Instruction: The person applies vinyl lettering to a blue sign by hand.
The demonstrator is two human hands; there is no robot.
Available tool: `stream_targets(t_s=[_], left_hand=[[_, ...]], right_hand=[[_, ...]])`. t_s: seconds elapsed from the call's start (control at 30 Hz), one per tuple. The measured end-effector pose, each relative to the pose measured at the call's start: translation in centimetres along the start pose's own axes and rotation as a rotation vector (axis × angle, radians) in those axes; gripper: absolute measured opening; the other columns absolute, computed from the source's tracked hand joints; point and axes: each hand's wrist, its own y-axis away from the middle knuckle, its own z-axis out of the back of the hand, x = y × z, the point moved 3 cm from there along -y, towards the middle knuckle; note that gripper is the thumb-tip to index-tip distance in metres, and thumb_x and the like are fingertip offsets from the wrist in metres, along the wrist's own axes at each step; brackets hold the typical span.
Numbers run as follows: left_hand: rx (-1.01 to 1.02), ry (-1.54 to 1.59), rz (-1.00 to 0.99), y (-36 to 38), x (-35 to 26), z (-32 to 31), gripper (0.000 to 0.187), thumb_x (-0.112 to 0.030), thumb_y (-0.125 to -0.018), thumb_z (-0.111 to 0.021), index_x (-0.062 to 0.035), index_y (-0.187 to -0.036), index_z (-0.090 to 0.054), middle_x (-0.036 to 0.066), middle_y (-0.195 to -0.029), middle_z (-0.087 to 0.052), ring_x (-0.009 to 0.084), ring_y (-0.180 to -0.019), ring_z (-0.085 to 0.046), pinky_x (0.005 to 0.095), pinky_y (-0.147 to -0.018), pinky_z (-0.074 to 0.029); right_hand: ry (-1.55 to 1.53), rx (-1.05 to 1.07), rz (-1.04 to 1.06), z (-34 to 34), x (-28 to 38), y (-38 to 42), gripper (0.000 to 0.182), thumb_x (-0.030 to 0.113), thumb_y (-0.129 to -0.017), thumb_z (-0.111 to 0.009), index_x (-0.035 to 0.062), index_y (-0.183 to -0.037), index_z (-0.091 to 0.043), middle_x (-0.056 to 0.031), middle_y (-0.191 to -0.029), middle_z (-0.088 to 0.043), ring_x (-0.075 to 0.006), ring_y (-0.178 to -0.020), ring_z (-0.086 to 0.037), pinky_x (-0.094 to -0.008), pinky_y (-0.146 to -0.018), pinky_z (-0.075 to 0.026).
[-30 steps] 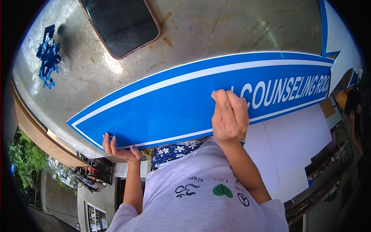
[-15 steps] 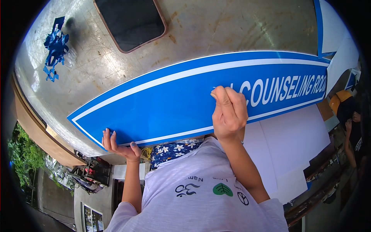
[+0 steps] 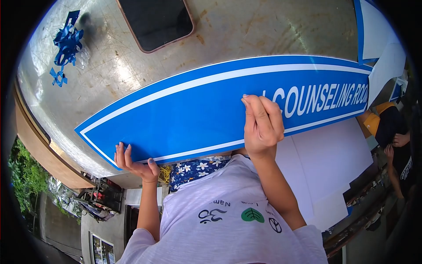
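A long blue sign (image 3: 189, 116) with a white border and the words "COUNSELING ROOM" lies on the metal table. My left hand (image 3: 137, 165) rests at the sign's lower left edge, fingers apart on its surface and thumb near the border. Over the sign, just left of the word "COUNSELING", is my right hand (image 3: 263, 125), its thumb and fingertips pinched together. Whatever is between those fingertips, if anything, is too small to make out. The hand covers part of the lettering.
A phone (image 3: 157, 22) lies on the metal table (image 3: 246, 31) beyond the sign. Blue scraps (image 3: 68, 46) sit at the upper left. White sheets (image 3: 325, 158) are at the right, with more paper (image 3: 387, 72) at the sign's right end. Another person (image 3: 391, 127) is at the far right.
The view has shifted slightly. My right hand's pinched fingers look a little more raised and stretched. My left hand stays at the sign's edge. The other person has moved slightly.
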Motion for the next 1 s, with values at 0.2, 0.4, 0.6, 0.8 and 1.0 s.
stream_targets(t_s=[0.2,0.4,0.6,0.8,1.0], left_hand=[[0.006,-0.005,0.005,-0.1,-0.1,0.0,0.057,-0.047,-0.091,-0.041,-0.0021,-0.126,-0.043,0.018,-0.132,-0.041,0.0336,-0.128,-0.036,0.0514,-0.106,-0.026],[-0.005,-0.006,0.004,0.0,0.0,0.0,0.057,-0.047,-0.091,-0.041,-0.0022,-0.127,-0.043,0.017,-0.132,-0.042,0.0335,-0.128,-0.036,0.0507,-0.106,-0.025],[-0.044,-0.002,-0.002,0.0,-0.1,0.0,0.057,-0.046,-0.091,-0.043,-0.0031,-0.128,-0.044,0.017,-0.132,-0.045,0.0331,-0.128,-0.038,0.0493,-0.105,-0.024],[-0.047,-0.020,-0.027,-0.3,-0.6,0.4,0.055,-0.039,-0.089,-0.045,-0.0016,-0.129,-0.043,0.017,-0.135,-0.045,0.0336,-0.128,-0.038,0.0487,-0.106,-0.022],[-0.082,-0.024,-0.013,0.0,-0.6,0.4,0.055,-0.038,-0.088,-0.050,-0.0059,-0.131,-0.043,0.013,-0.134,-0.046,0.0283,-0.131,-0.038,0.0488,-0.109,-0.018]], right_hand=[[0.102,0.001,0.022,-0.4,0.1,0.0,0.021,0.005,-0.070,-0.079,0.0030,-0.089,-0.071,-0.0034,-0.081,-0.059,-0.0161,-0.061,-0.051,-0.0281,-0.052,-0.039],[0.074,0.009,0.000,0.0,-0.1,0.6,0.022,0.004,-0.070,-0.079,0.0032,-0.090,-0.070,-0.0041,-0.083,-0.059,-0.0167,-0.068,-0.054,-0.0271,-0.055,-0.043],[0.023,-0.006,-0.094,0.0,-0.3,0.3,0.017,0.007,-0.074,-0.079,0.0058,-0.089,-0.069,-0.0054,-0.093,-0.057,-0.0187,-0.078,-0.057,-0.0276,-0.058,-0.049],[0.026,-0.001,-0.061,0.0,0.1,-0.5,0.010,0.008,-0.080,-0.073,0.0055,-0.088,-0.067,-0.0040,-0.090,-0.057,-0.0187,-0.072,-0.059,-0.0285,-0.056,-0.049],[0.197,0.122,0.078,0.1,0.7,-1.6,0.010,0.010,-0.084,-0.066,0.0063,-0.090,-0.059,-0.0051,-0.092,-0.056,-0.0243,-0.071,-0.063,-0.0339,-0.059,-0.051]])
